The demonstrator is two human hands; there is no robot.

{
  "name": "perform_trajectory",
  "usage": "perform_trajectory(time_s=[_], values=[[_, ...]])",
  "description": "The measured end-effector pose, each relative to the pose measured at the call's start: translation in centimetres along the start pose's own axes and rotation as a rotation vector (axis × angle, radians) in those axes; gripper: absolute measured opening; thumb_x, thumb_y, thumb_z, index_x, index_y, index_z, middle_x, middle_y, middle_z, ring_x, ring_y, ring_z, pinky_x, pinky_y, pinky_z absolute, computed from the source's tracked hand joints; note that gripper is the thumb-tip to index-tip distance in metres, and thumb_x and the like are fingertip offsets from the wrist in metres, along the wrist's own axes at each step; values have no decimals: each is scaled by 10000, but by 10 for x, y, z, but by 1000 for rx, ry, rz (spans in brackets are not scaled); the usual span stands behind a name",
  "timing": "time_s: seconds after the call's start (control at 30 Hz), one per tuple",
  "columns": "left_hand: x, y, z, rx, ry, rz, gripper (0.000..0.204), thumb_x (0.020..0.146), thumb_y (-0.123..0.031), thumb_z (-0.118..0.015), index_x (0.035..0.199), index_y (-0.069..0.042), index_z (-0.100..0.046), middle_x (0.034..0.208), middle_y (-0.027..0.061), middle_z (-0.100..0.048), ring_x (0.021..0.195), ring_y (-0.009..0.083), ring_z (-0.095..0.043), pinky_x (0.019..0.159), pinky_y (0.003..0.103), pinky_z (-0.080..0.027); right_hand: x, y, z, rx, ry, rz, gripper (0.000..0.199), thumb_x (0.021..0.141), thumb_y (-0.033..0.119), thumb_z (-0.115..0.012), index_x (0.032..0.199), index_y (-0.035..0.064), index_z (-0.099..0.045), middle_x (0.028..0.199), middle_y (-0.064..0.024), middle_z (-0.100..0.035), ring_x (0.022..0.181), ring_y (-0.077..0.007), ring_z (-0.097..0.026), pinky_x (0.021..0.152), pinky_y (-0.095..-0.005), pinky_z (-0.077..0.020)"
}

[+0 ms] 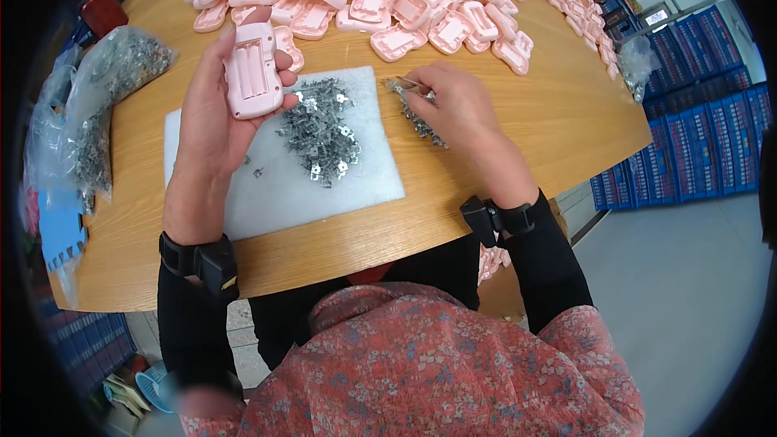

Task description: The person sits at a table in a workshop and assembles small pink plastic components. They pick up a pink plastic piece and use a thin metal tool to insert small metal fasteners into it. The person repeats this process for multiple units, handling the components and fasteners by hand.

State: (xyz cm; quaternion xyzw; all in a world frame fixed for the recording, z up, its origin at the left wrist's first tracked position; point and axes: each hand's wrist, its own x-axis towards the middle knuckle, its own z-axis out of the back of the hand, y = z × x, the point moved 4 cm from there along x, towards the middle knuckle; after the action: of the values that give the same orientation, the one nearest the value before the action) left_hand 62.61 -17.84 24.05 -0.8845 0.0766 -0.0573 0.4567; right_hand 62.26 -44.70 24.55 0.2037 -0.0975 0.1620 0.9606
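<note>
Rounded pale-pink plastic casing (254,91) sits in the left hand (212,125), fingers curled around it — held above the flat white padded sheet (267,202) with its silvery metal clips (320,133). The right hand (457,105), fingertips narrowed, meets a smaller silvery heap (422,125) — what it grips, I cannot tell
</note>
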Motion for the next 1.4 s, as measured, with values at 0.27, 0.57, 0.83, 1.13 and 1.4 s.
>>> perform_trajectory(time_s=[0.27,0.57,0.83,1.13,1.4], values=[[-1,-2,-3,-3,8,5,541,1030,-391,-371,1444,-46,-411,941,106,-646,822,176,-657,677,319,-592,14,2,-18,-226,114,-45,171,831,219,-683,937,85,-695,879,-108,-650,847,-322,-642,736,-440,-511],[-3,-1,-4,26,-20,24,541,1020,-395,-382,1417,-33,-440,926,96,-651,817,157,-650,679,310,-581,26,11,-12,-114,110,-23,170,846,217,-665,918,67,-698,916,-112,-676,861,-320,-653,744,-445,-518],[-2,-1,-6,20,-11,27,550,1023,-421,-359,1405,-34,-444,927,97,-648,819,159,-653,675,311,-581,50,-20,-25,-2,181,5,226,852,225,-706,979,39,-691,806,-75,-670,767,-209,-667,688,-339,-517],[-13,11,-21,113,41,170,494,872,-158,-702,1297,-26,-488,992,98,-620,853,173,-663,688,308,-600,38,4,-4,930,408,-368,198,878,251,-727,916,69,-658,737,36,-603,603,-21,-479,521,-173,-346],[-12,32,-20,133,47,155,360,864,-74,-692,1164,4,-509,1017,85,-598,842,160,-653,708,303,-592,31,53,-20,1000,431,-307,209,892,242,-709,952,49,-655,773,16,-628,654,-35,-524,561,-181,-377]])
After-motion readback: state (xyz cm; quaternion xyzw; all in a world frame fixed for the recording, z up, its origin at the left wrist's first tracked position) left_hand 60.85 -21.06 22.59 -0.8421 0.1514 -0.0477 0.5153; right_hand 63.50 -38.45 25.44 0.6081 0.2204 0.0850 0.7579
